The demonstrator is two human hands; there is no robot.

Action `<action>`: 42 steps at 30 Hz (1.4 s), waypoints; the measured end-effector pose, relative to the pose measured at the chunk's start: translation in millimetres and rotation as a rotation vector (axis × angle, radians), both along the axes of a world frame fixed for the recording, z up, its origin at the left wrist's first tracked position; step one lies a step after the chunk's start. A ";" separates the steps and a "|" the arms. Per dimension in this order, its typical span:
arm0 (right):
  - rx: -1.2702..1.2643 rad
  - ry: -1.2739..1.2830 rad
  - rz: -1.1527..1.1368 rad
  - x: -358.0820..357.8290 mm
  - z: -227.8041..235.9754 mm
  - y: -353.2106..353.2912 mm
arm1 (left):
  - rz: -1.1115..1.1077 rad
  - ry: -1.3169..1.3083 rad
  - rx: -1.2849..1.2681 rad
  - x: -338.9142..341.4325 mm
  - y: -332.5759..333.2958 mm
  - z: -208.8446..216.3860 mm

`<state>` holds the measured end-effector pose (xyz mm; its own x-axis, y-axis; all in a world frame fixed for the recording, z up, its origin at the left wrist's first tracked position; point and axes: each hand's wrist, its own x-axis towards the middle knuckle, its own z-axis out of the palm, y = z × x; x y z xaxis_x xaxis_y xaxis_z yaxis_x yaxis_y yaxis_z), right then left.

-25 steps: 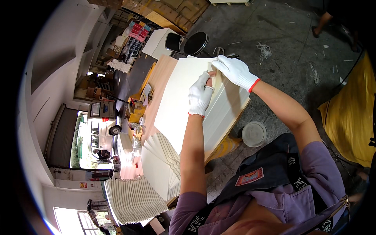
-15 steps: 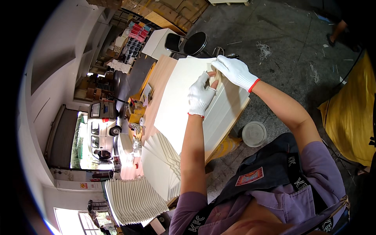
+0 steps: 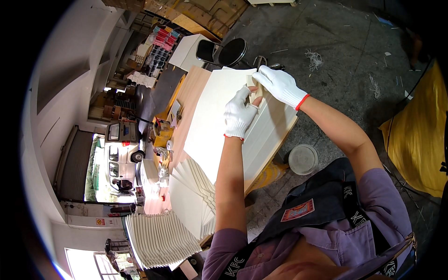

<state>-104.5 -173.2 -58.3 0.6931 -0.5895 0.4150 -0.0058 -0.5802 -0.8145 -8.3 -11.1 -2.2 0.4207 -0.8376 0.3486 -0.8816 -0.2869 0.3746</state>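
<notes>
At the near left, a row of folded white boards [image 3: 161, 240] stands close-packed, and beside it some pale sheets [image 3: 189, 198] lie fanned on the wooden table [image 3: 192, 88]. Right of them the large white sheet [image 3: 210, 121] lies flat, and my left hand [image 3: 241, 114] rests over its right side, bare thumb and finger at a narrow cream strip [image 3: 259, 94] near the far right corner; I cannot tell whether they pinch it or only touch it. My gloved right hand [image 3: 280, 86] bends over the strip's far end from the right, but its fingertips are hidden, so I cannot tell how firmly it grasps. To work this well, I'd judge, the right hand should steady that end while the bare fingertips feel along the strip, light enough not to crease it and keeping it even with the sheet. Right of the strip, the table edge runs close by, slanting toward me, so a sheet pushed that way could overhang. Beyond it, the round tub [image 3: 303, 159] stands low on the floor, leaving my right elbow free room short of the yellow sack [image 3: 415, 135].
</notes>
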 end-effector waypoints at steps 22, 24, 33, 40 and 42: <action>-0.780 0.128 -0.012 -27.2 18.3 -28.7 | 0.098 -0.243 0.070 1.4 -14.4 4.6; -0.803 0.074 0.010 -26.4 25.6 -28.2 | 0.100 -0.266 0.066 8.3 -17.1 1.9; 0.058 0.058 0.155 -25.3 27.0 -4.9 | -0.011 0.194 -0.001 11.0 -0.4 -3.3; 0.028 0.047 0.076 -14.8 10.1 -3.3 | -0.060 0.238 -0.031 14.2 -1.1 -11.2; 0.022 0.034 0.071 -14.8 10.5 -1.8 | -0.050 0.201 0.002 10.0 -0.3 -4.9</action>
<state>-119.3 -175.1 -47.8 0.7470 -0.5469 0.3781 0.0070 -0.5621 -0.8270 1.6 -11.5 -7.1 0.4392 -0.8598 0.2603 -0.8023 -0.2451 0.5442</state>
